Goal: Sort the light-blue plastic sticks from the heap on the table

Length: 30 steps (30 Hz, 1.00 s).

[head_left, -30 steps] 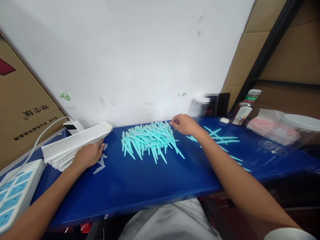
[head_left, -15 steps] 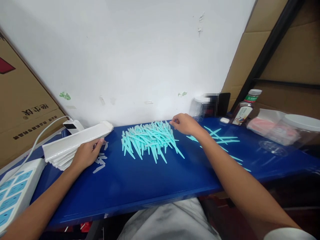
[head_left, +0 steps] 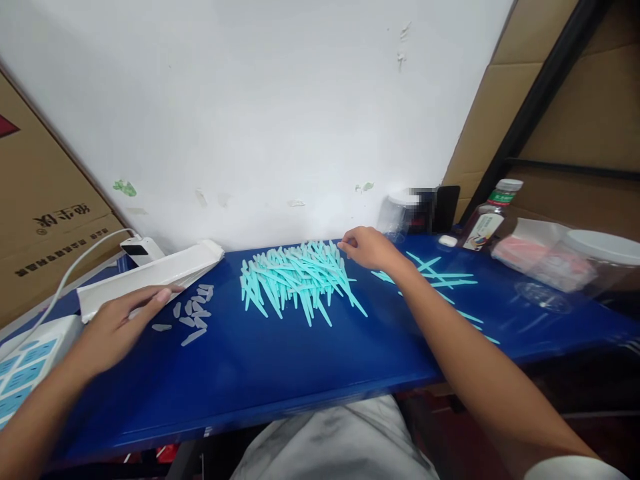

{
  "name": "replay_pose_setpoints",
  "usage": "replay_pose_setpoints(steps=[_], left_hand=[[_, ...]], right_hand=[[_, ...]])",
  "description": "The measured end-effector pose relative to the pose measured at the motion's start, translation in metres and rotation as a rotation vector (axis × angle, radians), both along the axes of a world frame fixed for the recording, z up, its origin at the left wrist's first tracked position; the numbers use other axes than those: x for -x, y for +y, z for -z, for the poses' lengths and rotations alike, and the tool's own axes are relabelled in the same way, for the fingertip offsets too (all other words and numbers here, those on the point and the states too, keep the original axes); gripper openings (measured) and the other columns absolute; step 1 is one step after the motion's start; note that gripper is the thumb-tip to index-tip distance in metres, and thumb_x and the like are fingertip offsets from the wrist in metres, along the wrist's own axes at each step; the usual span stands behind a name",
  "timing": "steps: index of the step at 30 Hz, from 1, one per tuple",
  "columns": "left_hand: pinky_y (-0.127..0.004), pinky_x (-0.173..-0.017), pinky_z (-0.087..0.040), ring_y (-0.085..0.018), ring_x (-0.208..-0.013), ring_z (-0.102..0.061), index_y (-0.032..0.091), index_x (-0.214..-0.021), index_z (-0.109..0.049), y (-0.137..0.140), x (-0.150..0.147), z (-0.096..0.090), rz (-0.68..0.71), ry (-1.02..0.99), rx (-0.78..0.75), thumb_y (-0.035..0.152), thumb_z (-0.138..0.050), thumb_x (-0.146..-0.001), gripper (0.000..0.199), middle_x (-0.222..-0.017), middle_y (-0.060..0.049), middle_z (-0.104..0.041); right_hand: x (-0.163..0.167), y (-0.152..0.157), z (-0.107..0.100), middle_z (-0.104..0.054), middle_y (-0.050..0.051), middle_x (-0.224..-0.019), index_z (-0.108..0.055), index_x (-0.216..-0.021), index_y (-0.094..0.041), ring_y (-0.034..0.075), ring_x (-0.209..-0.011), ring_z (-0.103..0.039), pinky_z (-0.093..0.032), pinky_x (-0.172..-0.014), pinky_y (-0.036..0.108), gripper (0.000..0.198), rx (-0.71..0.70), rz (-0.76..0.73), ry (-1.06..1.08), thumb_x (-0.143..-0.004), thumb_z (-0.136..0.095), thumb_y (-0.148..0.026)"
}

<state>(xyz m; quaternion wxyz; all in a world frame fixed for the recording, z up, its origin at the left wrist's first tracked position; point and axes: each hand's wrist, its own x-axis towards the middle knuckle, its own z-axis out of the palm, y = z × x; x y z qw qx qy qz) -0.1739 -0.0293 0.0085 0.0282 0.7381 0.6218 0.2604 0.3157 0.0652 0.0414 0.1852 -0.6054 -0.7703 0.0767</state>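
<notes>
My left hand (head_left: 123,323) lies at the near side of a stack of white flat sleeves (head_left: 150,272), its fingers stretched out and the thumb apart. The hand hides part of the stack. Just right of its fingertips, several small translucent cap-like pieces (head_left: 194,312) are scattered on the blue table (head_left: 280,367). In the middle, a dense pile of turquoise tapered sticks (head_left: 295,277) with pale ends lies against the wall side. At the pile's right end, my right hand (head_left: 367,248) is closed in a pinch; whatever its fingertips hold, if anything, cannot be made out.
Loose turquoise sticks (head_left: 445,279) lie under and beyond my right forearm. Farther right stand a labelled bottle (head_left: 486,220), a pink package (head_left: 540,257) and a white-lidded clear jar (head_left: 607,248). A power strip (head_left: 30,373) and a white device (head_left: 143,251) with a cable sit left.
My left hand has moved left and nearer to me, its fingers straightening, and more translucent pieces show beside it. My right hand stays pinched at the pile's right end.
</notes>
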Motion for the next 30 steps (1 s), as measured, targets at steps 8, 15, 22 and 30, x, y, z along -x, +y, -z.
replay_pose_setpoints(steps=[8,15,22,30], left_hand=[[-0.06,-0.129,-0.023,-0.038,-0.159,-0.02,0.038,-0.168,0.003,-0.041,0.023,0.061,0.018,0.233,0.147,0.061,-0.052,-0.096,0.093,-0.176,0.003,-0.007],[-0.055,-0.128,-0.024,-0.04,-0.159,-0.015,0.032,-0.168,0.005,-0.002,-0.005,0.057,0.086,0.311,0.201,0.071,-0.06,-0.088,0.11,-0.176,-0.003,-0.002],[-0.052,-0.121,-0.033,-0.037,-0.152,-0.036,0.024,-0.161,-0.035,0.038,-0.045,0.048,0.124,0.218,0.17,0.069,-0.051,-0.094,0.083,-0.167,-0.013,-0.036],[-0.036,-0.091,-0.046,-0.026,-0.1,-0.061,0.022,-0.107,-0.06,0.061,-0.068,0.041,0.225,0.16,0.044,0.062,-0.042,-0.101,0.045,-0.105,-0.007,-0.066]], right_hand=[[0.002,-0.002,-0.002,-0.077,0.011,-0.097,-0.076,-0.098,-0.019,0.019,-0.074,-0.066,-0.04,-0.064,0.028,0.03,0.02,0.002,-0.004,-0.102,-0.057,-0.041],[0.003,-0.003,-0.002,-0.078,0.011,-0.095,-0.077,-0.1,-0.019,0.019,-0.076,-0.067,-0.041,-0.066,0.027,0.03,0.014,0.001,-0.009,-0.102,-0.056,-0.04],[0.003,-0.003,0.0,-0.078,0.011,-0.095,-0.077,-0.097,-0.019,0.018,-0.074,-0.066,-0.038,-0.063,0.026,0.028,0.005,-0.012,0.0,-0.102,-0.057,-0.039],[-0.001,0.003,0.002,-0.079,0.011,-0.096,-0.078,-0.104,-0.019,0.02,-0.077,-0.068,-0.04,-0.064,0.027,0.031,0.032,0.004,-0.004,-0.102,-0.056,-0.041]])
